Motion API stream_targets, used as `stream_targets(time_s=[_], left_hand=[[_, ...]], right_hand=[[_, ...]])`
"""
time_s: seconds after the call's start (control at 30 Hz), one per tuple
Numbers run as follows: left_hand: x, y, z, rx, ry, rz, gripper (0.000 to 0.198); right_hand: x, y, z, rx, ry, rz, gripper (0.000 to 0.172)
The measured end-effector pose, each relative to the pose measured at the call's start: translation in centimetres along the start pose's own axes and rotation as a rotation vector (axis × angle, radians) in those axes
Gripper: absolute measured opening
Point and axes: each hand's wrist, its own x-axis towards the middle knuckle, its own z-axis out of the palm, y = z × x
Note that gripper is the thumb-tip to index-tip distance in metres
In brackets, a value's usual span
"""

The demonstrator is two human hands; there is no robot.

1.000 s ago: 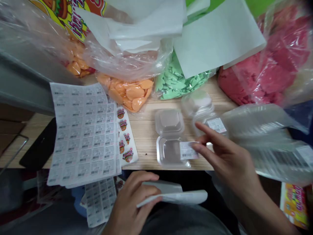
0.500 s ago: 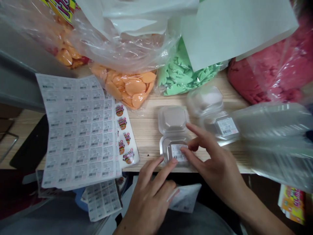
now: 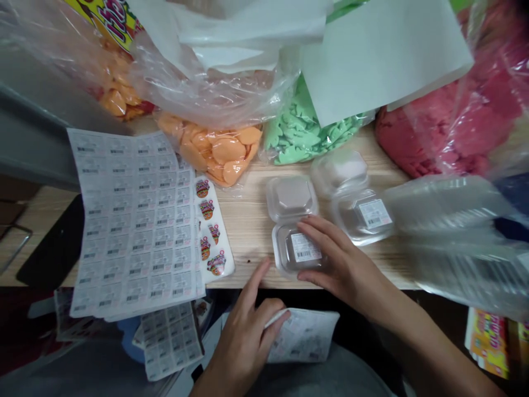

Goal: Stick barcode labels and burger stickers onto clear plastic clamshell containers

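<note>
A clear clamshell container (image 3: 285, 251) lies open near the table's front edge, its lid (image 3: 291, 198) folded back behind it. On the base sits a white barcode label (image 3: 306, 247). My right hand (image 3: 339, 259) grips the base from the right, fingers at its back edge and thumb at the front. Just below the table edge, my left hand (image 3: 252, 325) pinches a folded sheet of labels (image 3: 306, 336), its index finger stretched towards the container's left side. A second clamshell (image 3: 343, 212) with a label on it rests open to the right.
Label sheets (image 3: 136, 220) lie at the left over a sheet of colourful stickers (image 3: 215, 242). Along the back are bags of orange pieces (image 3: 225, 151), green pieces (image 3: 297, 132) and red pieces (image 3: 433, 127). Stacked clear containers (image 3: 450, 237) stand right. A black phone-like slab (image 3: 53, 248) is far left.
My right hand has gone from fingertips at the label to a grip around the container's base. My left hand has drawn back from the container, still holding the folded label sheet.
</note>
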Motion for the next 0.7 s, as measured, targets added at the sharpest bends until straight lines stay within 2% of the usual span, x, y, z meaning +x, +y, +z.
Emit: stream_targets(time_s=[0.13,0.3,0.5,0.6,0.7], left_hand=[[-0.8,0.4,0.2,-0.054,0.025,0.025,0.011],[-0.9,1.1,0.3,-0.062,0.112,0.065,0.013],[0.3,1.2,-0.7,0.226,0.292,0.148,0.01],[1.3,1.8,-0.9,0.236,0.266,0.237,0.009],[2.5,2.5,-0.8,0.187,0.129,0.228,0.011]], right_hand=[[0.3,-0.1,-0.3,0.077,0.01,0.005,0.061],[0.8,-0.8,-1.4,0.202,0.033,0.131,0.064],[1.4,-1.1,-2.1,0.339,-0.005,0.26,0.053],[1.8,-1.8,-2.1,0.393,-0.051,0.286,0.057],[2.4,-2.4,-2.1,0.454,-0.111,0.3,0.058]])
